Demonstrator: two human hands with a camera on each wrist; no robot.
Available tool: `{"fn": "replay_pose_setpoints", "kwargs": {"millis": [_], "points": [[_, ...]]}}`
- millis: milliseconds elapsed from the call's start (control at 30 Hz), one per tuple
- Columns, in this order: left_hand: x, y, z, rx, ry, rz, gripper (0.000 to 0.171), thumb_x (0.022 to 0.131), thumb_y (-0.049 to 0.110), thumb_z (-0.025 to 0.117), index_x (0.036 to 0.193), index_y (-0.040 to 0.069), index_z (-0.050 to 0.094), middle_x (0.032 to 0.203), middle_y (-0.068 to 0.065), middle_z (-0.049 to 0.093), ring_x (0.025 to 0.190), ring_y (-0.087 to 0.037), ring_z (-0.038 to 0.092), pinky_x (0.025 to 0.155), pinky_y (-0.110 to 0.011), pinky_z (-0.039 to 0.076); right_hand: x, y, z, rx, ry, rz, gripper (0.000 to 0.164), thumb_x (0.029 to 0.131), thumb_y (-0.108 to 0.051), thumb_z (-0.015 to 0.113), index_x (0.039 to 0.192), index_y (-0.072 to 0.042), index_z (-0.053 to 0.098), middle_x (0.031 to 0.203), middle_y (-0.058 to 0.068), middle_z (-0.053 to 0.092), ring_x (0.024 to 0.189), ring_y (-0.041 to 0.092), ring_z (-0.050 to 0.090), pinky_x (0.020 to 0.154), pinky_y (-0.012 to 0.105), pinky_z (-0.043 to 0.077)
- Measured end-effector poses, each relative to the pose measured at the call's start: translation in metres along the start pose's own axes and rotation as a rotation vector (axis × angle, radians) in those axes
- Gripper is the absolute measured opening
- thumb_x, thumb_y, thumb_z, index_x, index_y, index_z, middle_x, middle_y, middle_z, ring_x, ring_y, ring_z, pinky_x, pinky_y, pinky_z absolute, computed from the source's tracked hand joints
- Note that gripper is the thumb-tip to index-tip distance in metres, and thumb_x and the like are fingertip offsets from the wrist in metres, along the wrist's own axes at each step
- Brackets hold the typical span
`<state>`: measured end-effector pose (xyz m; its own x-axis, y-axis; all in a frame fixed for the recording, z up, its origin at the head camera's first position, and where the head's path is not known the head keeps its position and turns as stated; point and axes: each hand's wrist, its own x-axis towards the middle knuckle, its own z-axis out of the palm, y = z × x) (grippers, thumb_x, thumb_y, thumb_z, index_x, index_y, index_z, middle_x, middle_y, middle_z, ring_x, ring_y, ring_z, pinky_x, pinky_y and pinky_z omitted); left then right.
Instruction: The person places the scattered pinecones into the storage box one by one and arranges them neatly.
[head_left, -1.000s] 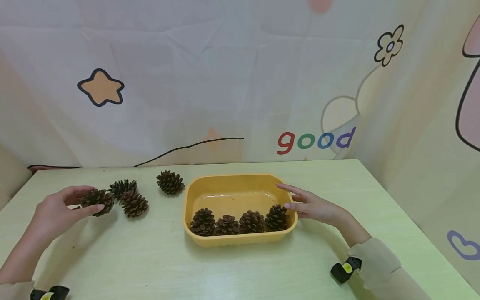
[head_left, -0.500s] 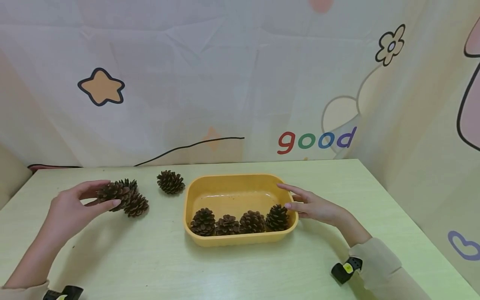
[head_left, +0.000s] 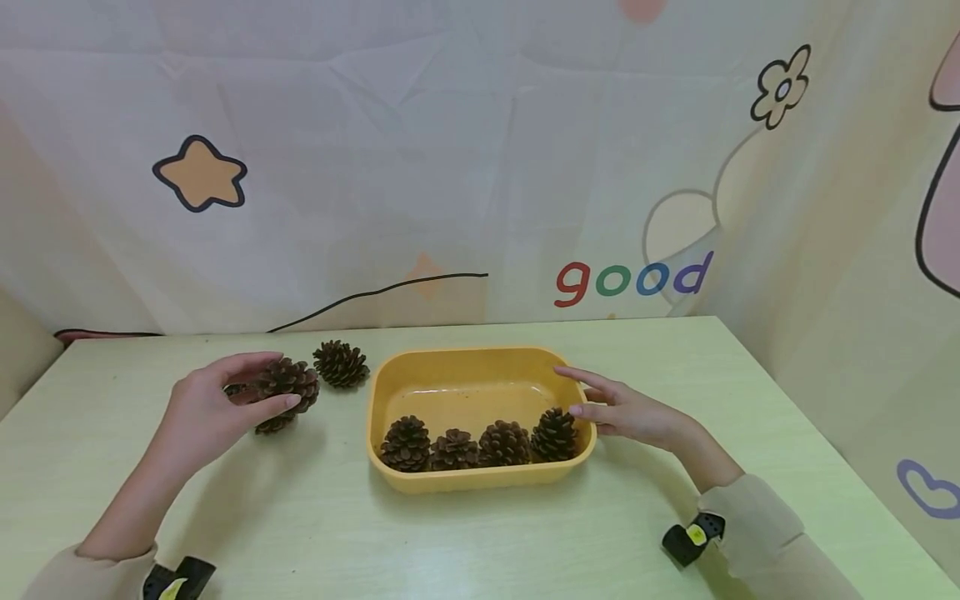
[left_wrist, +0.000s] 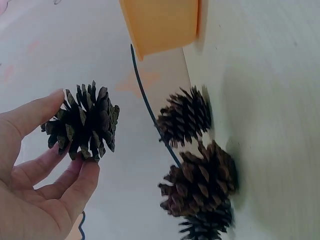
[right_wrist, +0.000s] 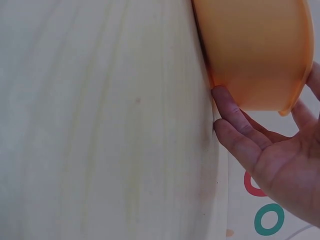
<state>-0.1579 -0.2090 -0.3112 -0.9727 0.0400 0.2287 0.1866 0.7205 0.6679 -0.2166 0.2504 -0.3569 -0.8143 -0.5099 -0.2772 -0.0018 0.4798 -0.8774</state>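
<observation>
Between the thumb and fingers of my left hand (head_left: 204,417) is a brown pinecone (head_left: 291,382), raised above the table. The left wrist view shows this held pinecone (left_wrist: 87,122) from the side, its scales spread. Behind it, in the head view, other pinecones are partly hidden. My right hand (head_left: 630,414) holds the right end of a yellow plastic basin (head_left: 472,479), thumb and index finger over the rim. In the right wrist view, the other fingers (right_wrist: 232,110) lie low against the basin's outer wall. Several pinecones (head_left: 504,444) stand in a row along the basin's near side.
A single pinecone (head_left: 341,364) lies on the table left of the basin. Two more, a brown pinecone (left_wrist: 200,180) and a darker pinecone (left_wrist: 207,222), show in the left wrist view. A printed curtain (head_left: 360,167) hangs behind the table (head_left: 450,542).
My left hand has carried its pinecone rightward, past the two resting pinecones and closer to the basin. The right hand and the basin have stayed in place.
</observation>
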Motion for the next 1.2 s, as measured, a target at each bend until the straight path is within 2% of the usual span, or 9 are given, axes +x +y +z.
{"fn": "replay_pose_setpoints", "kwargs": {"millis": [167,400,633,800,967,1200], "points": [[0.003,0.013,0.012,-0.039,-0.026,0.019,0.06,0.076,0.039,0.072,0.125,0.008,0.055,0.118,-0.016,0.058,0.098,-0.03,0.06,0.073,-0.036,0.053,0.0,-0.001,0.0,-0.003,0.005,0.004,0.064,0.092,-0.031,0.054,0.146,-0.022,0.021,0.151,0.016,0.008,0.131,0.044,0.022,0.095,0.049,0.041],[0.012,0.033,0.034,-0.139,-0.064,0.063,0.054,0.076,0.026,0.075,0.122,0.004,0.056,0.12,-0.016,0.056,0.104,-0.03,0.056,0.085,-0.037,0.051,-0.001,-0.001,0.001,-0.002,0.005,0.003,0.062,0.093,-0.027,0.052,0.146,-0.021,0.02,0.151,0.017,0.008,0.13,0.044,0.023,0.095,0.049,0.041],[0.018,0.049,0.055,-0.175,-0.098,0.098,0.051,0.076,0.023,0.075,0.122,0.008,0.058,0.123,-0.012,0.056,0.104,-0.028,0.057,0.083,-0.036,0.052,-0.002,0.001,0.0,-0.004,0.002,-0.008,0.064,0.092,-0.03,0.053,0.146,-0.021,0.02,0.151,0.016,0.008,0.13,0.044,0.023,0.096,0.051,0.04],[0.023,0.06,0.067,-0.229,-0.113,0.127,0.05,0.076,0.02,0.074,0.122,0.007,0.058,0.121,-0.011,0.056,0.107,-0.027,0.054,0.087,-0.036,0.05,-0.002,0.001,0.0,-0.008,0.003,-0.006,0.064,0.092,-0.031,0.053,0.146,-0.021,0.02,0.15,0.017,0.008,0.13,0.044,0.024,0.095,0.05,0.04],[0.028,0.07,0.08,-0.261,-0.134,0.13,0.05,0.076,0.02,0.075,0.122,0.009,0.058,0.122,-0.01,0.056,0.106,-0.025,0.054,0.086,-0.036,0.05,-0.001,0.0,0.0,0.003,-0.002,-0.007,0.064,0.093,-0.029,0.053,0.146,-0.021,0.02,0.149,0.02,0.011,0.128,0.043,0.03,0.096,0.049,0.041],[0.034,0.088,0.093,-0.281,-0.165,0.133,0.052,0.077,0.021,0.074,0.125,0.012,0.056,0.127,-0.007,0.054,0.116,-0.025,0.049,0.086,-0.037,0.05,-0.001,-0.001,0.0,0.005,-0.004,-0.002,0.064,0.093,-0.029,0.053,0.146,-0.021,0.02,0.148,0.021,0.014,0.127,0.042,0.033,0.096,0.048,0.041]]}}
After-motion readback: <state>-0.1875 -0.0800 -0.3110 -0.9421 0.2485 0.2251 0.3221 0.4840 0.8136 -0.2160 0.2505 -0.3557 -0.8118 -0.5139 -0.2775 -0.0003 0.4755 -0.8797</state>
